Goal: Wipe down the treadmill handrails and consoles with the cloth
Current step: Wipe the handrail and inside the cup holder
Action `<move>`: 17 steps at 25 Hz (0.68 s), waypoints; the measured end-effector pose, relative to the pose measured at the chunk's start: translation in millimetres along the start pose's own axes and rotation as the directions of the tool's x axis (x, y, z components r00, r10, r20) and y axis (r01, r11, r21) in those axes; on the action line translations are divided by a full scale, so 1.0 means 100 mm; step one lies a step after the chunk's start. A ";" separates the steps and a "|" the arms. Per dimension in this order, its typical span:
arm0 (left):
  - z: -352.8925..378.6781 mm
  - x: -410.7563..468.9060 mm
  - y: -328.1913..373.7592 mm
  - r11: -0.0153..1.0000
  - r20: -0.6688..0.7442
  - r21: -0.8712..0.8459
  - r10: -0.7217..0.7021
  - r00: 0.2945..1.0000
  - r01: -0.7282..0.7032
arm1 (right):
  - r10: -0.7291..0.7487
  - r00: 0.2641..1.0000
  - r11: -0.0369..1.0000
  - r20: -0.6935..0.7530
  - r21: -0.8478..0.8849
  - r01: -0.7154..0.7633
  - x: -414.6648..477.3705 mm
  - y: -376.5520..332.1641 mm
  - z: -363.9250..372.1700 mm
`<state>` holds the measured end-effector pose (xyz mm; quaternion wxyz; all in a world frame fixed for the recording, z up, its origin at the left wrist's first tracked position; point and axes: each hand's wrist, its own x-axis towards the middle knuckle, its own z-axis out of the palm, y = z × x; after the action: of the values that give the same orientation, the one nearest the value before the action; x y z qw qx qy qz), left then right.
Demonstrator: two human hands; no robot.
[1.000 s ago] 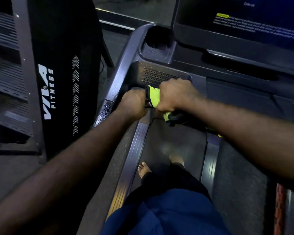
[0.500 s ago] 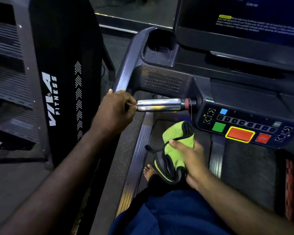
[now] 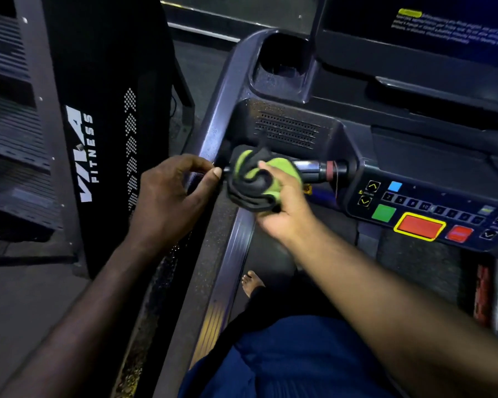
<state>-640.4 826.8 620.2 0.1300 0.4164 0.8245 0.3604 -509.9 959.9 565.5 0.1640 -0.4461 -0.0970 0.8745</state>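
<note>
A green and black cloth [image 3: 256,179] is bunched in my right hand [image 3: 282,208], pressed from below against the short chrome grip bar [image 3: 311,168] of the treadmill. My left hand [image 3: 170,193] hovers at the bar's left end, thumb and fingers pinched close to the cloth's edge; whether they touch it I cannot tell. The grey side handrail [image 3: 222,110] runs up past my left hand. The console panel [image 3: 431,214] with green, red and blue buttons sits to the right. The dark screen [image 3: 431,33] is above.
A black VIA FITNESS machine column [image 3: 104,133] stands close on the left. A cup holder [image 3: 282,58] is set in the console's top left. The treadmill belt [image 3: 273,254] and side rail [image 3: 230,271] lie below, with my bare foot [image 3: 252,282] on the belt.
My right hand brought the cloth up from over the belt onto the chrome grip bar. My left hand let go of the bar's end and now pinches beside the cloth.
</note>
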 end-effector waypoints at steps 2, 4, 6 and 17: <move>0.03 -0.08 -0.01 0.999 -0.016 -0.049 -0.005 1.000 0.004 | -0.077 0.997 0.997 -0.033 0.028 0.078 -0.06 -0.26 -0.17; 0.15 -0.16 -0.02 0.996 -0.011 -0.089 -0.018 1.000 0.017 | -0.097 0.989 0.995 -0.109 -0.025 0.095 0.01 -0.27 -0.10; 0.29 -0.23 -0.03 0.988 -0.013 -0.143 -0.066 0.998 0.064 | -0.076 0.981 0.995 -0.176 -0.078 0.063 0.26 -0.02 0.13; 0.16 -0.71 0.22 0.917 -0.132 -0.248 -0.351 0.927 0.311 | 0.027 0.993 0.881 -0.115 -0.467 -0.078 -0.08 0.17 -0.38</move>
<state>-575.2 787.3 618.2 0.1625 0.2201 0.8457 0.4582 -477.8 942.2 544.2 0.0317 -0.5205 -0.2855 0.8041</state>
